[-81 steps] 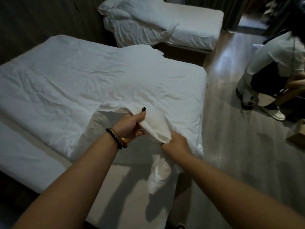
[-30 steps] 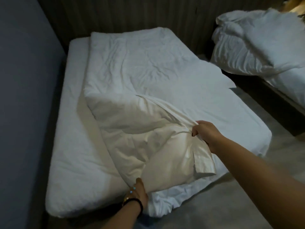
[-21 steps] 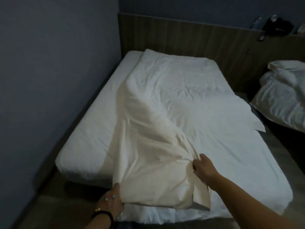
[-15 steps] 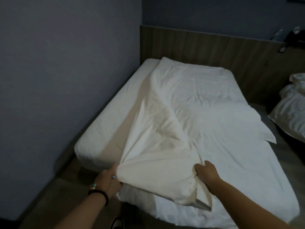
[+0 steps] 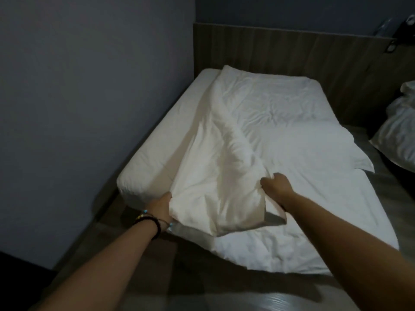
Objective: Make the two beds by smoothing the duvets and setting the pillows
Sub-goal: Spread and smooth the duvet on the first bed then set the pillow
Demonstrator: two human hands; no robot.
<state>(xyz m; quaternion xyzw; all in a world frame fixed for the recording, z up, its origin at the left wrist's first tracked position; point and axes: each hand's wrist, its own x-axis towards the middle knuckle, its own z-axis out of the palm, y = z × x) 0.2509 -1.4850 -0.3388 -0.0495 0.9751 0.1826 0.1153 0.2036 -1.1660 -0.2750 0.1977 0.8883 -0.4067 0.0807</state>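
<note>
A white duvet (image 5: 280, 135) lies on the near bed (image 5: 157, 153), which stands against the grey wall (image 5: 89, 86) on the left and the wooden headboard panel (image 5: 292, 55) at the far end. The duvet covers most of the mattress but sits off to the right, so a strip of the bed's left side is bare from head to foot. Its near left part is folded over on itself in a thick, raised roll that runs from the foot of the bed toward the middle.

The left hand (image 5: 162, 206), with dark and beaded bracelets (image 5: 150, 223) at the wrist, grips the lower left corner of that folded part at the foot of the bed, fingers tucked into the cloth. The right hand (image 5: 275, 186) is curled round a bunch of the same fold further right, knuckles up, pinching the cloth so that a loose flap hangs below it. Both arms reach forward from the bottom of the view, and the cloth between the two hands sags a little above the flat layer beneath.

The right edge of the duvet hangs off the side of the bed, with one corner sticking out over the floor (image 5: 202, 288). At the right edge of the view, part of the second bed (image 5: 397, 135) shows, with rumpled white bedding piled on it. Some dark small things sit on the ledge above the headboard at upper right; they are too dim to tell.
</note>
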